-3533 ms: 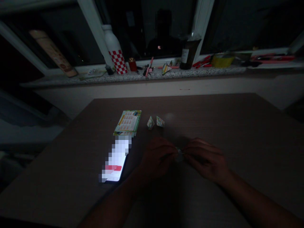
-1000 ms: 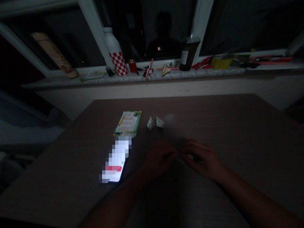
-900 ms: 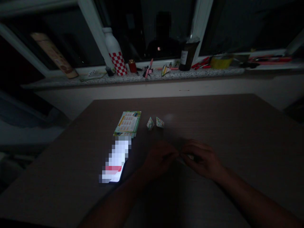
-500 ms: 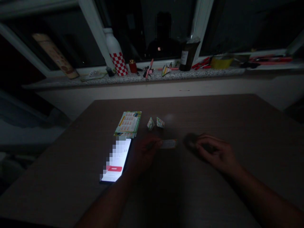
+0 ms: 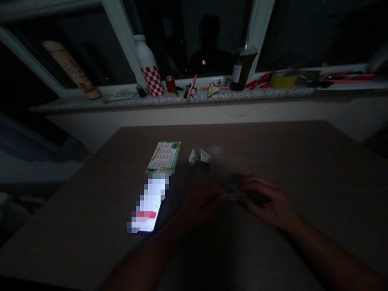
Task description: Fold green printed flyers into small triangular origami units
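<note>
A small folded piece of paper (image 5: 233,197) is pinched between both hands above the table, dim and blurred. My left hand (image 5: 201,200) is closed on its left end. At its right end, the thumb and fingers of my right hand (image 5: 268,198) are pressed together on the paper. Beyond the hands stand two small folded paper shapes, one on the left (image 5: 193,157) and one on the right (image 5: 205,156). A stack of printed paper sheets (image 5: 165,157) lies to their left. Nearer me, a phone with a lit screen (image 5: 148,206) rests beside my left hand.
The brown table (image 5: 273,145) reaches a wall below the windows. On the granite sill (image 5: 194,95) stand a white bottle with red checks (image 5: 150,66), a red jar (image 5: 170,84), a dark cup (image 5: 241,72), a tall tube (image 5: 71,68) and a yellow object (image 5: 283,80).
My left hand has moved right with the paper, and my right hand has shifted slightly left. Both hands now meet at the paper, which my left hand alone held before.
</note>
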A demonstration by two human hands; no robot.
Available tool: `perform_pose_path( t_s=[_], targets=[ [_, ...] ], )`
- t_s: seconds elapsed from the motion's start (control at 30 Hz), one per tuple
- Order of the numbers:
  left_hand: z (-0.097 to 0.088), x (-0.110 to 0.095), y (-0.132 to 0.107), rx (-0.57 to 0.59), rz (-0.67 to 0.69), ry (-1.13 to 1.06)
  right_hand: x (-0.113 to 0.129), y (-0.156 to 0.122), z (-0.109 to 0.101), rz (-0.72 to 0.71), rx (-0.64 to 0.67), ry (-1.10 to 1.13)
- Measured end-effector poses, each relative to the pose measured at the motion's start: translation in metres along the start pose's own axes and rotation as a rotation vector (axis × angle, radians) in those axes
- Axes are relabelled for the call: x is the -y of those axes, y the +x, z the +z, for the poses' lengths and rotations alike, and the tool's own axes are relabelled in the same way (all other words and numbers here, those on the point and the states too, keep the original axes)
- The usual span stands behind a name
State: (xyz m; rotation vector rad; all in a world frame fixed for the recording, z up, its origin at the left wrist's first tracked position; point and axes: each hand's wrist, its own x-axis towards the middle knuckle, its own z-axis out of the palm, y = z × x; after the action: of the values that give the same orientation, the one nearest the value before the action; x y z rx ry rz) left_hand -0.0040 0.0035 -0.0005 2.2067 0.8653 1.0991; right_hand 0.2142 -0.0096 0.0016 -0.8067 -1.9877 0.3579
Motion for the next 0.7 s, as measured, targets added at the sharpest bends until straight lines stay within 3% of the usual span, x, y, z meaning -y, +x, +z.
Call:
perform_pose_path(
  t_s=[0.13,0.33,0.5,0.7],
  targets=[
    [0.004,-0.0006,-0.0003,0.032,-0.015,0.018,0.0008,0.0021,0.0021,-0.007,0.017,0.028],
    [-0.0007,-0.0011,-0.0003,-0.007,-0.08,0.079,-0.0007,0.0024,-0.0006,-0.022,0.012,0.016],
    [-0.0009,-0.0015,0.0015,-0.011,-0.008,0.118,-0.0028,0.0,0.0005,-0.019,0.033,-0.002],
    [0.0055,-0.001,0.0012,-0.038,0.179,0.178,0.0036,0.0018,0.0075,-0.077,0.059,-0.021]
  ],
)
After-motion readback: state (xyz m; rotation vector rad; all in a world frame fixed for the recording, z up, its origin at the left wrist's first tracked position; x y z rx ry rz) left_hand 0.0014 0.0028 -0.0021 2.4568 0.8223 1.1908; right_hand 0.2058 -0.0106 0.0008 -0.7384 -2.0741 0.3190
